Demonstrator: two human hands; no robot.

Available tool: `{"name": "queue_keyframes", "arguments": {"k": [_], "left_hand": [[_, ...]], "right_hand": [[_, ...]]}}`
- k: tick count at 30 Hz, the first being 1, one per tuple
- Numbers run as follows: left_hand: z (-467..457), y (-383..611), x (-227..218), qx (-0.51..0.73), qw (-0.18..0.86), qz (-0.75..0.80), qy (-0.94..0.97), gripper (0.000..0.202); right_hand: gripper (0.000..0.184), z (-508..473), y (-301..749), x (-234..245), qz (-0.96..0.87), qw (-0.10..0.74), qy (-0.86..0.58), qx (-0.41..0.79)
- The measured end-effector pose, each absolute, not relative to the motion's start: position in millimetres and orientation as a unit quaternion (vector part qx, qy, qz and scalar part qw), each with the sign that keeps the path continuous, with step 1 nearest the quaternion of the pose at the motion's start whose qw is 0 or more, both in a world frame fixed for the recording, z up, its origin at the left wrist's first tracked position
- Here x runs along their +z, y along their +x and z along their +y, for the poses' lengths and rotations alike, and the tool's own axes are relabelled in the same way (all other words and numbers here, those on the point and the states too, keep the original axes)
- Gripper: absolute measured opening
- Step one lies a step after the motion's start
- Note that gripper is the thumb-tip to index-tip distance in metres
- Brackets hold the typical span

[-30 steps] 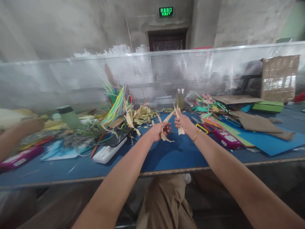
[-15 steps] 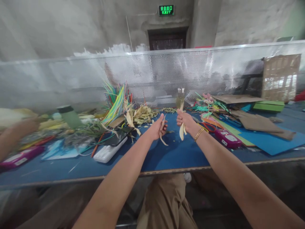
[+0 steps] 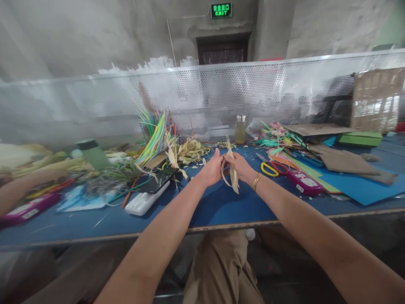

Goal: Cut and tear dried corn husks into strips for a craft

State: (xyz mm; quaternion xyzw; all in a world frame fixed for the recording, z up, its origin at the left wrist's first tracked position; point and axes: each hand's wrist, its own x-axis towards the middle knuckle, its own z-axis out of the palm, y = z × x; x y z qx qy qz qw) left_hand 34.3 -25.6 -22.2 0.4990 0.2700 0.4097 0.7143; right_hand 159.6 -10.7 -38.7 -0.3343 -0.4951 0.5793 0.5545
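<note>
My left hand (image 3: 214,169) and my right hand (image 3: 242,166) meet above the blue table. Closed around a pale bundle of corn husk (image 3: 233,179), my right hand has the pointed end showing above it and loose ends hanging below. My left hand is closed on a thin husk strip (image 3: 224,175), which curls down beside the bundle; the fingertips are partly hidden. A heap of dry corn husks (image 3: 191,151) lies just beyond my left hand. To the right of my right hand lie scissors (image 3: 271,169) with yellow and red handles.
A bottle of yellowish liquid (image 3: 240,131) stands behind my hands. Colourful pipe cleaners (image 3: 155,137), a white device (image 3: 147,198) and a green-lidded bottle (image 3: 93,154) are on the left. A purple device (image 3: 304,183) and blue paper (image 3: 354,185) lie right. Another person's arm (image 3: 34,185) reaches in at far left.
My right hand has come down and left with the husk bundle, to meet my left hand. The husk strip is now beside the bundle, and the scissors are more fully visible.
</note>
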Motion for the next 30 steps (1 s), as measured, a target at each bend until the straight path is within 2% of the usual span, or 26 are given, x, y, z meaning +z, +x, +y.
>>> {"name": "queue_keyframes", "arguments": {"k": [3, 6, 12, 16, 19, 22, 25, 30], "left_hand": [[-28, 35, -28, 0.415, 0.715, 0.248, 0.506, 0.046], [-30, 37, -37, 0.39, 0.722, 0.262, 0.508, 0.047], [-33, 36, -46, 0.33, 0.715, 0.314, 0.53, 0.034], [-34, 35, -43, 0.33, 0.689, 0.308, 0.567, 0.035], [-29, 31, -34, 0.378, 0.62, 0.32, 0.609, 0.038], [-18, 20, -25, 0.499, 0.486, 0.391, 0.601, 0.031], [-6, 9, -25, 0.574, 0.401, 0.443, 0.56, 0.02], [-4, 2, -31, 0.589, 0.355, 0.481, 0.544, 0.016]], "right_hand": [[0.016, -10, 159, -30, -0.427, 0.618, -0.34, 0.566], [0.016, -11, 155, -23, -0.39, 0.65, -0.322, 0.568], [0.037, -21, 144, -22, -0.426, 0.638, -0.262, 0.585], [0.032, -26, 149, -15, -0.479, 0.614, -0.26, 0.571], [0.028, -24, 161, -6, -0.485, 0.67, -0.272, 0.492], [0.023, -17, 172, -5, -0.478, 0.718, -0.314, 0.397], [0.018, -9, 174, -21, -0.505, 0.69, -0.37, 0.363], [0.016, -4, 170, -52, -0.605, 0.582, -0.427, 0.337]]}}
